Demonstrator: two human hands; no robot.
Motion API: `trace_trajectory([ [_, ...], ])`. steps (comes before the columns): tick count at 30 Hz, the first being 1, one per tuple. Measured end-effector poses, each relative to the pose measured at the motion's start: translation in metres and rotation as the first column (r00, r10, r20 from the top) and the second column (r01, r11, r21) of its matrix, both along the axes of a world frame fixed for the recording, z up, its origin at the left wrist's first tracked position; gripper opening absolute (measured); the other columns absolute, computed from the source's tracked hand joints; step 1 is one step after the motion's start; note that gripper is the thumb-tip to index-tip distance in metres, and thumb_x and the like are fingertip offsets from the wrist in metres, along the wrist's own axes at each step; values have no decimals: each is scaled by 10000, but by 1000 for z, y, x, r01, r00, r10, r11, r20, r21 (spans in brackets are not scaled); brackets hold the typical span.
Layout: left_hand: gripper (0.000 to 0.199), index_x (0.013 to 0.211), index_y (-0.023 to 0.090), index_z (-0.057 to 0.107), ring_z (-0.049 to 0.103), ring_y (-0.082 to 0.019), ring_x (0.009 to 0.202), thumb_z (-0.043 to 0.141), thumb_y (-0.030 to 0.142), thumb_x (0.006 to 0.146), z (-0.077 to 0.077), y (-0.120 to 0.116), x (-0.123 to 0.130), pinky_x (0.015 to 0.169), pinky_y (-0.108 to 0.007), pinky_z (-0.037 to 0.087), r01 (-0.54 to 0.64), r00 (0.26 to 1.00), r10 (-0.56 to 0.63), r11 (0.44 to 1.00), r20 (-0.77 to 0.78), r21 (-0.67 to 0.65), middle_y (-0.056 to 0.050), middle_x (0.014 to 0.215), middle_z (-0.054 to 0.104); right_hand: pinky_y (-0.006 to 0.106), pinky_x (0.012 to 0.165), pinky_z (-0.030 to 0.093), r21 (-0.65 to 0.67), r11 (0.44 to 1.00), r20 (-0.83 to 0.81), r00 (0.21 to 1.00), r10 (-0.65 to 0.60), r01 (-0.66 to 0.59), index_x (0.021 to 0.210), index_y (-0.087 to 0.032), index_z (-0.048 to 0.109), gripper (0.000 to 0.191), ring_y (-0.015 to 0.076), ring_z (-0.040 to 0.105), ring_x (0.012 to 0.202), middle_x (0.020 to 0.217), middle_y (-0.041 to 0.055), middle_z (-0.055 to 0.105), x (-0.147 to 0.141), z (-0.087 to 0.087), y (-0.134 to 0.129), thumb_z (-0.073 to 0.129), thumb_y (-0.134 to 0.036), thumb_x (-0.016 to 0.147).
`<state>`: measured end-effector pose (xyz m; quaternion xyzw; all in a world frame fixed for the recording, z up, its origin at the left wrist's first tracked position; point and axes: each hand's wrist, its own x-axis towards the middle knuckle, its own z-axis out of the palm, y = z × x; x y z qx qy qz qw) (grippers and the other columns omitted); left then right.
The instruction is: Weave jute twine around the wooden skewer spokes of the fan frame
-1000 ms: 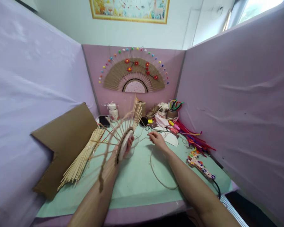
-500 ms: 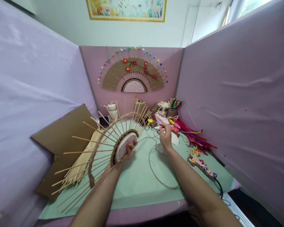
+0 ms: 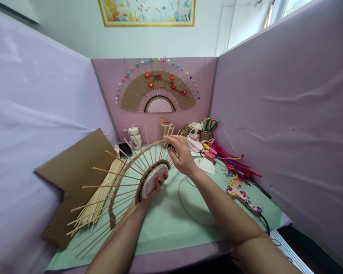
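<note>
A fan frame of wooden sticks with a pink, scalloped half-round base (image 3: pixel 153 180) is tilted over the table. My left hand (image 3: pixel 157 184) grips that base, its fingers wrapped over the lower right side. Woven brown twine (image 3: pixel 120 179) arcs across the sticks partway out. At the upper right of the frame, my right hand (image 3: pixel 180 152) reaches over the twine band and sticks, fingers bent and thumb apart from them; whether it pinches the twine is hard to make out. A loose loop of twine (image 3: pixel 183 201) lies on the green tabletop below my right forearm.
Bundled sticks (image 3: pixel 98 194) and folded cardboard (image 3: pixel 74 179) lie left. A phone (image 3: pixel 125 149) and white jar (image 3: pixel 135 137) stand behind. On the right are pipe cleaners (image 3: pixel 231 161) and a patterned glue gun (image 3: pixel 244 196). A finished fan (image 3: pixel 160 89) hangs on the back panel.
My right hand has moved left and up from beside the fan onto its upper right sticks. My left hand still holds the base. The view has shifted slightly.
</note>
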<state>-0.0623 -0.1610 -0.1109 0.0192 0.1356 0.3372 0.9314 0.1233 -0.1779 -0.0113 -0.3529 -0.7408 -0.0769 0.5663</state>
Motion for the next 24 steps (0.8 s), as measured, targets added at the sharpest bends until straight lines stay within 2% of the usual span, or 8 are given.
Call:
trace_trajectory([
  [4,559,1470,268,301,618,-107,661,382,219,919,-8,7,-4,557,-175,545,66,998,-67,997,17,47,-127,1073,636,428,1041,384,-25,1000,-23,1000,18,-18,1272,-234,559,410,230,487,1171,1232,88,589,-11,-8,4,436,-147,891],
  [8,549,1479,266,274,619,-97,645,364,216,939,-10,6,-2,543,-155,541,69,995,-72,997,72,38,-120,1042,643,423,1022,402,33,999,-231,973,-10,18,1245,-227,537,359,224,504,1176,1238,99,570,-6,-16,7,460,-187,897],
  [11,539,1474,283,280,620,-103,633,367,225,945,-8,4,1,546,-171,553,63,997,-65,997,53,33,-108,1027,648,370,902,465,-5,997,-390,918,-72,76,1118,-209,574,239,205,566,1017,1098,88,605,1,-21,8,514,-249,890],
  [14,502,1447,262,318,599,-100,595,352,225,947,-6,3,3,499,-162,534,86,996,-86,996,3,38,-104,979,641,308,774,479,-153,988,-463,882,-86,16,974,-194,599,166,170,594,830,911,49,636,8,-28,5,542,-323,886],
  [16,455,1404,230,368,569,-82,557,318,212,953,-3,1,6,452,-128,498,80,997,-80,995,-17,56,-100,940,627,277,672,463,-327,942,-444,893,-76,-82,883,-193,607,216,148,578,675,730,7,620,12,-36,0,519,-389,899],
  [19,400,1324,196,436,509,-52,502,282,188,955,4,-4,10,398,-89,439,38,998,-33,993,-44,114,-81,889,601,278,632,446,-594,790,-295,955,-37,-153,767,-193,622,339,149,564,597,603,-6,595,18,-55,-5,476,-463,911],
  [22,362,1277,177,451,487,-35,498,294,172,951,10,-12,16,401,-65,426,-21,999,25,990,-26,136,-74,883,591,343,818,467,-683,730,-196,969,-151,-24,838,-179,662,280,209,631,852,877,77,695,27,-80,0,567,-442,858],
  [24,351,1271,184,443,489,-34,510,314,167,945,10,-15,18,414,-62,436,-62,998,65,989,-15,131,-73,897,593,387,935,440,-723,691,-259,923,-284,9,962,-171,661,285,249,602,1042,1094,127,670,34,-94,7,644,-409,806],
])
